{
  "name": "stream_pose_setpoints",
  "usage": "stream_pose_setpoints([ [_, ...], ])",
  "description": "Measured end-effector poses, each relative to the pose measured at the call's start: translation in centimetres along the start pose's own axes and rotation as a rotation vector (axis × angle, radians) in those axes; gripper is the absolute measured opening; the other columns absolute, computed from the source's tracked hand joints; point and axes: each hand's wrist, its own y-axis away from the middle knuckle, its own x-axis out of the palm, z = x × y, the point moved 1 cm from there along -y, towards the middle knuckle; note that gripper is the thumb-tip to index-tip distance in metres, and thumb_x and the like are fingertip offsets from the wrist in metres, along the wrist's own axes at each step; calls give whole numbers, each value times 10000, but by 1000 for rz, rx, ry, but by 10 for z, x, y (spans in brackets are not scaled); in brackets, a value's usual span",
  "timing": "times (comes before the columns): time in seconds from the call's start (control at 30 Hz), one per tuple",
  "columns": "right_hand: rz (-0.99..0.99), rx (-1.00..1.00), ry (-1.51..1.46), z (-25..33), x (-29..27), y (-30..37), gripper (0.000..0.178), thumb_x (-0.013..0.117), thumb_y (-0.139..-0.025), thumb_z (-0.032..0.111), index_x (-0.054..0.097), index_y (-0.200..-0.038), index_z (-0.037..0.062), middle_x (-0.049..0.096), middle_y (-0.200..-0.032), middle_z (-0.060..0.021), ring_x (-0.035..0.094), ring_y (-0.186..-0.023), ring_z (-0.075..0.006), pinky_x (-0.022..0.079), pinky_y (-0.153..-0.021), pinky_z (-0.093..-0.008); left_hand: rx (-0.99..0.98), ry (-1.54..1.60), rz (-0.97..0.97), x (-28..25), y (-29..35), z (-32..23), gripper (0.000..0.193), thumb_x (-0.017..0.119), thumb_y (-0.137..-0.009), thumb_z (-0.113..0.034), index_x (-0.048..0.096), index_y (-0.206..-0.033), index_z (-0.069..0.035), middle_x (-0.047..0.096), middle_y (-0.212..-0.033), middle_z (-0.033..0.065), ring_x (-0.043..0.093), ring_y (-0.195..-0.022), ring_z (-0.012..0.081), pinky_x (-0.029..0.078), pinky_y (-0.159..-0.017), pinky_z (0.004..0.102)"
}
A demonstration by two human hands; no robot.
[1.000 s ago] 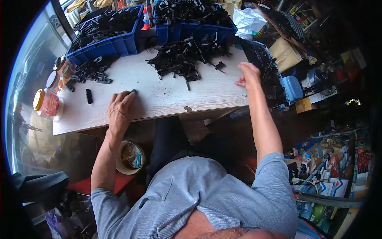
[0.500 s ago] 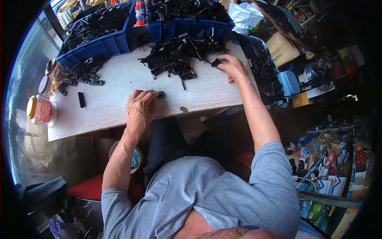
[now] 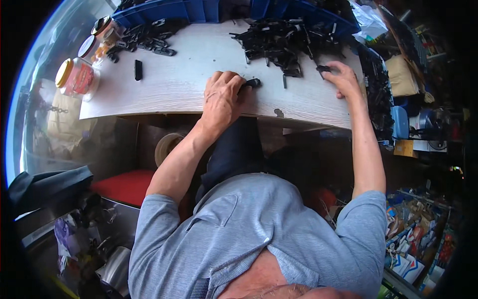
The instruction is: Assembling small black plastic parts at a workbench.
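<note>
Near the table's front edge, my left hand (image 3: 223, 97) is closed around a small black plastic part (image 3: 254, 83), whose end pokes out past the fingers. To the right, my right hand (image 3: 343, 79) pinches another dark plastic piece (image 3: 322, 69) between thumb and fingers, beside a heap of black plastic parts (image 3: 284, 47). Thin pale and dark strips stick out of that heap. A smaller pile of black oblong parts (image 3: 149, 40) lies at the far left of the table. One single black oblong part (image 3: 138, 70) lies apart from it.
Blue crates (image 3: 172, 12) stand along the back of the white wooden table (image 3: 169, 89). Lidded jars (image 3: 74, 77) line its left end. More black parts (image 3: 377, 94) fill a container at the right. A red seat (image 3: 124, 187) is below left.
The whole view has shifted, so the table sits higher and farther right. My right hand still pinches a piece near the heap; more of the left hand's part shows.
</note>
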Motion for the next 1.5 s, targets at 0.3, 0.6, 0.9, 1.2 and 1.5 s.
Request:
stream_pose_setpoints([
  [0.3, 44, 95, -213, -11, -6, 31, 425, 769, -878, 292, 646, -1165, 4, 544, -660, -1, 503, -445, -77, 429, -387, -248, -57, 286, -98, -4, 4, 2, 138, 760, -851, -75, 688, -965, -43, 686, -933, 104, 632, -809, 304, 527, -721, 401],
  [0.6, 121, 144, -699, -1, 16, 68, 366, 703, -941, 359, 632, -1099, 37, 469, -539, 13, 517, -433, -106, 516, -424, -305, 40, -85, 264, -11, -9, -14, 121, 667, -907, -168, 663, -945, -54, 683, -869, 146, 652, -806, 336, 536, -726, 430],
  [0.9, 336, 127, -759, 40, 48, 96, 387, 638, -961, 422, 632, -980, 35, 449, -528, 17, 503, -437, -104, 568, -465, -344, 42, -71, 371, -6, -15, -34, 209, 677, -901, -236, 662, -851, -34, 671, -841, 163, 676, -829, 358, 559, -723, 460],
  [1.2, 483, 27, -778, 71, 65, 104, 454, 679, -943, 502, 625, -936, 51, 481, -532, 23, 498, -424, -92, 580, -468, -332, 366, 24, 2, -30, -25, -55, 376, 701, -842, -109, 602, -1205, -117, 588, -1271, 125, 569, -1108, 346, 530, -881, 424],
  [1.5, 481, 42, -865, 91, 91, 104, 491, 658, -962, 519, 629, -1034, 34, 456, -523, 10, 498, -426, -131, 574, -484, -372, 294, 117, 154, -9, -21, -23, 200, 644, -869, -46, 569, -1053, -71, 677, -862, 106, 662, -798, 335, 550, -703, 430],
])
